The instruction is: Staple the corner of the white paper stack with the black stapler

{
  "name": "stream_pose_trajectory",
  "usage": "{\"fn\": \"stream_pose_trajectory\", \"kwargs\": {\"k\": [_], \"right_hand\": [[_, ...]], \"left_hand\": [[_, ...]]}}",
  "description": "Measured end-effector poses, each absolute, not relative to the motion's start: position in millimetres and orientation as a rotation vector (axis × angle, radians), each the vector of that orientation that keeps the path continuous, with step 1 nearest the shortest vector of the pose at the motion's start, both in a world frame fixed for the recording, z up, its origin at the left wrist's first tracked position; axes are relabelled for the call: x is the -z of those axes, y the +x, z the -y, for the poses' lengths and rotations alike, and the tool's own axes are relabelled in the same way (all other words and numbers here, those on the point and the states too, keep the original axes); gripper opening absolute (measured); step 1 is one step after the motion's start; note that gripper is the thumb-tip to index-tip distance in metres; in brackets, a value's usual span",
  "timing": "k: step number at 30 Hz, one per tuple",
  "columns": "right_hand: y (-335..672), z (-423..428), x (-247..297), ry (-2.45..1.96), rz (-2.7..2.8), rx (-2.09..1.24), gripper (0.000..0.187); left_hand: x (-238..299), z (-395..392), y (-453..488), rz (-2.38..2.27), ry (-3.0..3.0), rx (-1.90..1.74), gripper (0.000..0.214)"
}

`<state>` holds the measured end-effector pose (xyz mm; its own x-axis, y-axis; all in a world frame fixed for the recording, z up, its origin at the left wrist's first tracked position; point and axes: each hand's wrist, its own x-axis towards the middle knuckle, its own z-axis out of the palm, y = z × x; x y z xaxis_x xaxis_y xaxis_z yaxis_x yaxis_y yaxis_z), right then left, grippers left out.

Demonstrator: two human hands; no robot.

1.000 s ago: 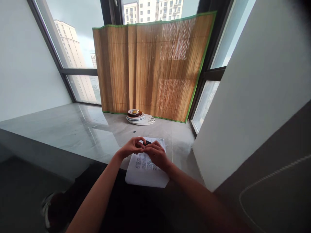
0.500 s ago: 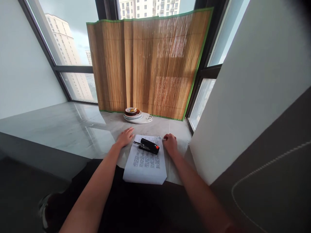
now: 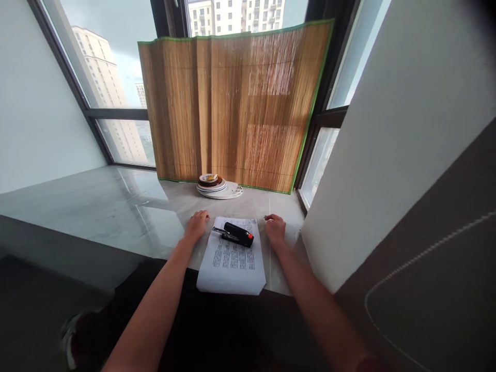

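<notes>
A black stapler (image 3: 238, 235) with an orange-red spot at one end lies on a printed stack of paper (image 3: 232, 281), its metal arm swung out to the left. The paper lies on the pale stone sill, its near end reaching the front edge. To the left of the paper, my left hand (image 3: 197, 224) rests on the sill with curled fingers and nothing visible in it. On the right, my right hand (image 3: 275, 229) rests closed in a loose fist beside the paper. Neither hand touches the stapler.
A stack of plates (image 3: 211, 187) stands on the sill (image 3: 127, 206) beyond the paper. Behind it, a bamboo mat (image 3: 232, 108) with green edging leans against the window. A white wall (image 3: 360, 155) rises close on the right.
My left hand has drawn its outstretched fingers in to a curl. My right hand has shifted slightly to the right, away from the paper. Stapler and paper have stayed put.
</notes>
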<state>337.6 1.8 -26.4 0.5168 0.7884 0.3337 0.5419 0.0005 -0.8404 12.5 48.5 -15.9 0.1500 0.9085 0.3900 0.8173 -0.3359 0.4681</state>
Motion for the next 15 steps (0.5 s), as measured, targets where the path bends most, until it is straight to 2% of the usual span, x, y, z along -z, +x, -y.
{"fn": "stream_pose_trajectory", "kwargs": {"k": [5, 8, 11, 14, 15], "right_hand": [[308.2, 13.7, 11.7, -1.216, 1.31, -0.032, 0.026], [286.0, 31.8, 3.8, -0.934, 1.613, -0.105, 0.023], [274.0, 41.3, 5.5, -0.909, 1.866, -0.169, 0.012], [269.9, 39.9, 14.3, -1.05, 1.987, -0.17, 0.039], [269.2, 38.7, 17.2, -1.09, 2.006, -0.161, 0.042]], "left_hand": [[13.2, -37.1, 28.5, -1.252, 1.824, -1.28, 0.009], [8.1, -27.2, 28.1, -1.111, 1.665, -1.367, 0.019], [1.2, -19.8, 23.0, -1.114, 1.675, -1.361, 0.024], [-4.9, -15.2, 22.0, -1.098, 1.763, -1.314, 0.027], [-6.3, -14.0, 22.7, -1.087, 1.785, -1.3, 0.028]]}}
